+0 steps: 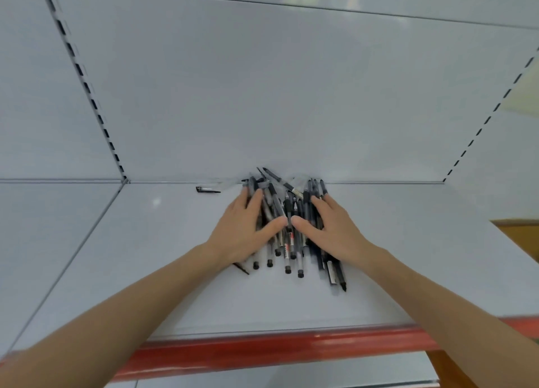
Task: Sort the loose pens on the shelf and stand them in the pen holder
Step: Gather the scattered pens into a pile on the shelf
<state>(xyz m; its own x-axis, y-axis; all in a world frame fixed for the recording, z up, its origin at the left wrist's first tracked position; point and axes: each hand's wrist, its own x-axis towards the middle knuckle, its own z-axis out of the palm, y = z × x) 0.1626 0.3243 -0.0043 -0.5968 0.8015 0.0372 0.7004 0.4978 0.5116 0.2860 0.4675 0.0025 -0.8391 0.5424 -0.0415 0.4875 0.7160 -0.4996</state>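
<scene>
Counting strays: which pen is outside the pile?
The lone pen left of the pile, by the back wall. It lies crosswise, untouched; the rest are bunched under the left hand and right hand.

I had a single view, the head camera. It looked forward and down on the pile of pens [287, 246] from above and in front of it, at arm's reach, so the pile sat just below mid-frame. The back panel [262, 96] rose behind the pile, and the shelf's red front edge [262, 349] ran nearer me than the pile. The wide lens splayed the panel seams on either side of the pile.
</scene>
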